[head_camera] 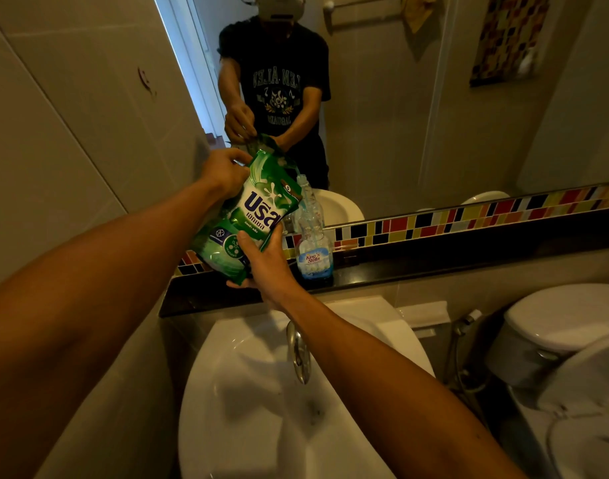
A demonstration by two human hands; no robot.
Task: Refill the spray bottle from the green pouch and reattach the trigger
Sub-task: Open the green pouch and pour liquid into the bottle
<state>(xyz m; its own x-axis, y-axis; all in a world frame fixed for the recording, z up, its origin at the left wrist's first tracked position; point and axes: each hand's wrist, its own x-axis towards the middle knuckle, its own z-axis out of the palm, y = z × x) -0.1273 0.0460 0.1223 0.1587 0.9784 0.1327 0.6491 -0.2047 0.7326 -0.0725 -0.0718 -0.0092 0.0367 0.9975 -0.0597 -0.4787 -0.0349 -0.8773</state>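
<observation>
I hold the green pouch (251, 216) tilted to the right, in front of the mirror. My left hand (223, 171) grips its upper left corner. My right hand (265, 264) holds its bottom edge from below. The pouch's spout corner points right and down over the open neck of the clear spray bottle (313, 250). The bottle stands upright on the black ledge (434, 267) with a little blue liquid at its base and a white-and-blue label. Its trigger is off and I do not see it.
A white sink (261, 392) with a chrome tap (297, 354) lies below my arms. A toilet (565, 344) and a hose sprayer (465, 323) stand at the right. A multicoloured tile strip (468, 216) runs under the mirror, which reflects me.
</observation>
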